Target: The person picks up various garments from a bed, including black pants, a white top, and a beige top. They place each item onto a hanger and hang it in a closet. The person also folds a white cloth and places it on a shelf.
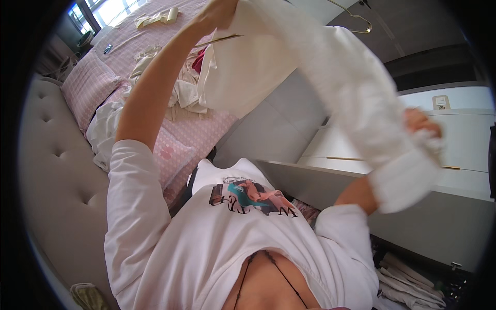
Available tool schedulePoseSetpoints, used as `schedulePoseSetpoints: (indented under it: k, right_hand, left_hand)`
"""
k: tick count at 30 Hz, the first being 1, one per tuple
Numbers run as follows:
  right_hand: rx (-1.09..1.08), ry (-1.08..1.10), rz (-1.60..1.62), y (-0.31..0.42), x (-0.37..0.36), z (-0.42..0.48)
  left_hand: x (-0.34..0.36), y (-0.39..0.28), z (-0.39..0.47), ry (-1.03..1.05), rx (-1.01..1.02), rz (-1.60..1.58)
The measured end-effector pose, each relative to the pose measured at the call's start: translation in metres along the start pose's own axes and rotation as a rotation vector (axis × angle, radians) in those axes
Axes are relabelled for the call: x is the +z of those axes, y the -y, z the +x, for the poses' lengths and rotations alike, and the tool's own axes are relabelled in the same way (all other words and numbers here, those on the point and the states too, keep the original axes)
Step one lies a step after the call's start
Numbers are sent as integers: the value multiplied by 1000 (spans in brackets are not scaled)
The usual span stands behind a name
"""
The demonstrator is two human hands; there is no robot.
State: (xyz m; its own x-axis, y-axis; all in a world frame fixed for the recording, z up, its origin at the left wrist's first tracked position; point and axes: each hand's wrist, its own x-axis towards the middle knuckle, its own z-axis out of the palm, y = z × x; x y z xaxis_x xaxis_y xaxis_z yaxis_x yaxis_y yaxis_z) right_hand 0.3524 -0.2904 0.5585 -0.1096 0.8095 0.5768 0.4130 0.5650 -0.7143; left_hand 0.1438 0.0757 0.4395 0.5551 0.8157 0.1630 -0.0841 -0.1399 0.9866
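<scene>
My left hand is raised at the top centre, gripping the upper part of a white cloth garment; its fingers are partly cut off by the frame's edge. On the right, my right hand is blurred and has fabric bunched in its fingers, with a long white section of the garment draped over the forearm. A thin gold-coloured rod shows by my left wrist. Behind the garment hangs a gold wire hanger at the top right.
A bed with a pink patterned sheet holds crumpled pale clothes, a rolled cream cloth and pillows. A tufted headboard stands left. An open grey door or panel is at right, near folded clothes. White drawers stand beyond.
</scene>
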Motion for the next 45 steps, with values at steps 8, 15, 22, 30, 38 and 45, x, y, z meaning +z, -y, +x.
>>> schedulePoseSetpoints:
  k: [8,15,22,30,38,45]
  right_hand:
    - [635,83,-401,-18,72,-39]
    - [298,-296,-900,-60,71,43]
    - [654,-403,171,-73,86,46]
    - [692,-500,48,-48,121,30]
    - [704,-610,120,-40,117,-1]
    - [769,-656,187,-83,126,-23]
  left_hand:
    - [4,-47,-15,191,1153,627]
    - [21,-63,-39,636,532,33]
    - [5,-48,-57,93,1042,804]
    - [27,61,-135,-26,-43,-761]
    - [47,38,-113,148,-26,-257]
    - [83,-29,-104,194,191,-174]
